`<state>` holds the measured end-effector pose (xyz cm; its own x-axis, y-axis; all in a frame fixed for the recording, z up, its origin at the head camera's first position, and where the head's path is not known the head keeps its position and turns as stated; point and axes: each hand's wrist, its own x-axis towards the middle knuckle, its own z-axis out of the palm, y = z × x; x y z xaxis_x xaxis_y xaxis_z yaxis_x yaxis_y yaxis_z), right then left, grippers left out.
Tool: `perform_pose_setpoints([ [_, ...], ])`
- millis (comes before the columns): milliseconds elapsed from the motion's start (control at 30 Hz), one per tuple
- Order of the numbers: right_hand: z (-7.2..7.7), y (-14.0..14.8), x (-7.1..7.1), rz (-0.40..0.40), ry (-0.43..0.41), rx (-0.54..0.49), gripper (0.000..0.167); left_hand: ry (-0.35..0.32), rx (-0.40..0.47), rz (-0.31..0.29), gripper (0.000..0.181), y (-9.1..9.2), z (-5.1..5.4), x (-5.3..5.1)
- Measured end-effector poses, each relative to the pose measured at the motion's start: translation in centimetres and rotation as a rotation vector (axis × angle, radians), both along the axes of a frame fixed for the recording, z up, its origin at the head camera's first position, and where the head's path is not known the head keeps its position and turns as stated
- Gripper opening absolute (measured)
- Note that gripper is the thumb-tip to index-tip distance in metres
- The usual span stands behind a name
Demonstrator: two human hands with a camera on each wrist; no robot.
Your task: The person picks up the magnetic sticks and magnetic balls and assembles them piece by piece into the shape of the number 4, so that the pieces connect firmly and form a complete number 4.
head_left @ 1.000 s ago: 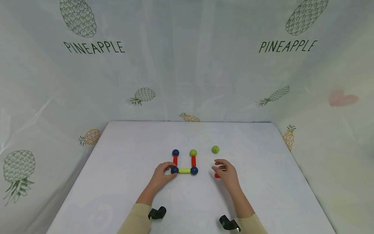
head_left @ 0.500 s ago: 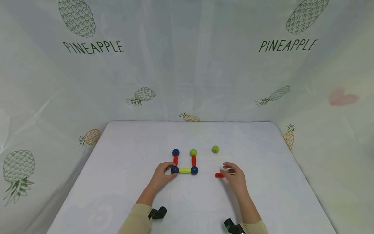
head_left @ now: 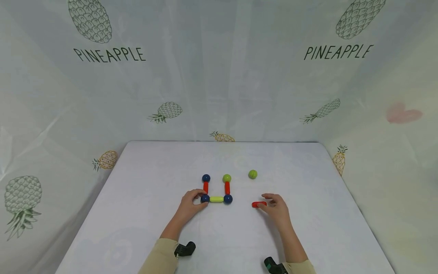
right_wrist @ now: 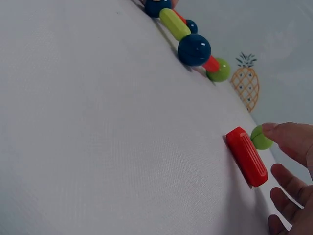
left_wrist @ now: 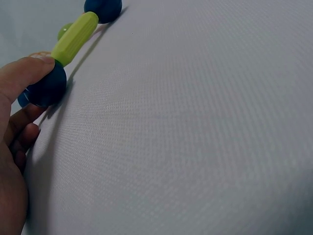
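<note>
A U-shaped build of balls and rods lies on the table in the head view. My left hand (head_left: 189,204) pinches its near left blue ball (head_left: 205,198) between thumb and fingers. From that ball a yellow-green rod (head_left: 216,199) runs to another blue ball (head_left: 227,199). Two red rods point away from me, one ending in a blue ball (head_left: 206,178), the other in a green ball (head_left: 227,178). To the right lies a loose red rod (right_wrist: 246,156). Beside it hovers my right hand (head_left: 278,211), fingers spread, apart from the rod in the right wrist view.
Beyond the loose rod sits a single green ball (head_left: 253,174) with a groove. The white table (head_left: 154,163) is backed by a pineapple-print cloth (head_left: 219,83). Black wrist cameras (head_left: 185,249) are strapped to both forearms.
My right hand has moved rightward and slightly nearer to me, uncovering the red rod. The left hand stays on its blue ball, and the build has not moved.
</note>
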<state>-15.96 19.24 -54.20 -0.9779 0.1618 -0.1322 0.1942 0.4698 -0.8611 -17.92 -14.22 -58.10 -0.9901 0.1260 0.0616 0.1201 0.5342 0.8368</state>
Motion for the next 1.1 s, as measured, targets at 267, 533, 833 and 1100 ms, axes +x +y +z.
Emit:
perform_pose_setpoints([
  [267,-1.1,-0.2,-0.5,0.044,-0.001,0.103,0.036,0.001,0.0,0.004,0.035,0.0,-0.1,0.1],
  [533,-1.4,-0.3,-0.6,0.087,0.008,0.22,0.034,-0.007,-0.006,0.009,0.036,0.1,0.0,0.1],
  [833,-1.4,-0.7,-0.8,0.093,0.008,0.3,0.031,-0.007,-0.007,0.005,0.037,0.2,0.2,0.1],
  [1100,-1.5,-0.8,-0.7,0.09,0.015,0.328,0.027,-0.009,-0.015,0.003,0.037,0.1,0.3,0.2],
])
